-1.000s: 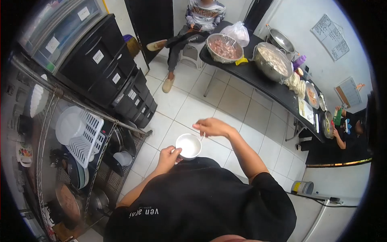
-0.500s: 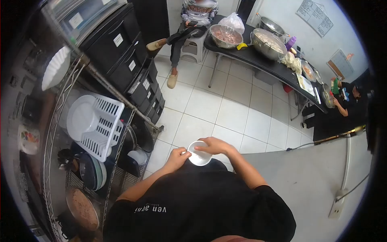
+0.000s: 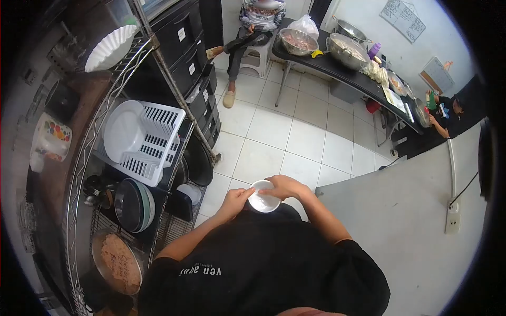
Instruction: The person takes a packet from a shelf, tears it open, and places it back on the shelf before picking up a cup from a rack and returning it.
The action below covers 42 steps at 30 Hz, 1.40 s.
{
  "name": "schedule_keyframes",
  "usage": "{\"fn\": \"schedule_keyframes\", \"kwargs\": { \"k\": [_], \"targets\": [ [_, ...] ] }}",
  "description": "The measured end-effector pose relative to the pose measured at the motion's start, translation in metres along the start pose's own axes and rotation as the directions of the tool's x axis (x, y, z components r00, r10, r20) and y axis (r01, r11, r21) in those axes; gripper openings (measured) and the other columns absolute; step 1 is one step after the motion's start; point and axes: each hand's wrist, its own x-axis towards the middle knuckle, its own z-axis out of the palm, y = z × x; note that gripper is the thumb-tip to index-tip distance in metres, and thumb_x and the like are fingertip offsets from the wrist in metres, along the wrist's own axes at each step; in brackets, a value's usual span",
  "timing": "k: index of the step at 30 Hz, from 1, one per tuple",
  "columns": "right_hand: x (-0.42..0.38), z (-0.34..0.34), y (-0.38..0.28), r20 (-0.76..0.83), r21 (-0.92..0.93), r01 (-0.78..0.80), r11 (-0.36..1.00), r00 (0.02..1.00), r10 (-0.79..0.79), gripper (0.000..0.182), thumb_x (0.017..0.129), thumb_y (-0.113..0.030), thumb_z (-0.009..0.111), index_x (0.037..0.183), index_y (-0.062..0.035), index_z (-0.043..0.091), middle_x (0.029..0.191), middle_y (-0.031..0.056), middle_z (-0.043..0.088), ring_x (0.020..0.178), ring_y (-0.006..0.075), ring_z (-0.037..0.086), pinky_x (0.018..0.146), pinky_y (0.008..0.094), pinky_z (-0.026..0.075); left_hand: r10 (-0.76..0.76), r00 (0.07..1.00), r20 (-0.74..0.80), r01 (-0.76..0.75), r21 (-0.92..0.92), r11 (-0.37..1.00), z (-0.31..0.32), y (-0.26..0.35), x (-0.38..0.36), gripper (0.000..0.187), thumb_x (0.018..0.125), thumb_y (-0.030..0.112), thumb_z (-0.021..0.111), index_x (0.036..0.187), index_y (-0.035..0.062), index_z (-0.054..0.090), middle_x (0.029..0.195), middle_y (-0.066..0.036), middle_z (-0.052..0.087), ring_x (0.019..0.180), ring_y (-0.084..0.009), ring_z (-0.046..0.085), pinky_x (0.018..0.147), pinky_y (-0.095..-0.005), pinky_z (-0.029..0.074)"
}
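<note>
A small white bowl (image 3: 264,203) is held in front of my body, its open side facing up. My left hand (image 3: 236,202) grips its left rim, thumb at the edge. My right hand (image 3: 284,188) is closed on the upper right side, with the thumb reaching inside the rim. The inside of the bowl looks white and shiny; I cannot make out any contents.
To my left stands a wire rack (image 3: 153,42) with a white dish drainer (image 3: 153,166), stacked bowls (image 3: 132,205) and a pan of food (image 3: 118,263). Ahead, a black table (image 3: 350,76) bears basins of food. One person (image 3: 258,26) sits; another (image 3: 450,113) works at the table's far end.
The view has shifted, so the rack appears farther right. Both hands keep hold of the bowl; the right thumb has moved slightly along its inside.
</note>
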Motion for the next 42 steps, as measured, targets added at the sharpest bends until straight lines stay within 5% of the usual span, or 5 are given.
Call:
{"fn": "schedule_keyframes", "kwargs": {
  "k": [9, 34, 42],
  "targets": [
    [-0.02, 0.016, 0.005, -0.096, 0.027, -0.044, 0.999, 0.994, 0.046, 0.056, 0.086, -0.049, 0.061, 0.118, -0.0029, 0.062, 0.077, 0.0178, 0.068, 0.058, 0.0248, 0.066, 0.057, 0.0358, 0.053, 0.128, 0.991, 0.044, -0.131, 0.076, 0.989, 0.004, -0.006, -0.004, 0.029, 0.09, 0.029, 0.065, 0.075, 0.0037, 0.067, 0.057, 0.005, 0.051, 0.048, -0.0041, 0.041, 0.043, -0.0231, 0.03],
    [-0.025, 0.023, -0.015, -0.106, 0.02, -0.07, 0.997, 0.992, 0.072, 0.059, 0.088, -0.044, 0.058, 0.13, -0.0026, 0.053, 0.082, 0.0181, 0.069, 0.058, 0.0242, 0.067, 0.058, 0.0345, 0.055, 0.09, 0.996, -0.014, -0.089, 0.03, 0.996, -0.01, -0.013, -0.014, 0.032, 0.092, 0.029, 0.066, 0.073, 0.0037, 0.064, 0.061, 0.002, 0.056, 0.051, -0.0047, 0.047, 0.047, -0.0217, 0.037],
    [-0.031, 0.021, -0.016, -0.094, 0.003, -0.042, 0.999, 0.995, 0.043, 0.054, 0.088, -0.044, 0.058, 0.121, -0.0013, 0.058, 0.079, 0.0177, 0.068, 0.058, 0.0241, 0.067, 0.056, 0.0343, 0.054, 0.094, 0.996, 0.008, -0.094, 0.084, 0.992, -0.009, -0.01, -0.011, 0.031, 0.092, 0.029, 0.066, 0.074, 0.0041, 0.066, 0.06, 0.004, 0.055, 0.05, -0.004, 0.046, 0.046, -0.0221, 0.035]
  ]
}}
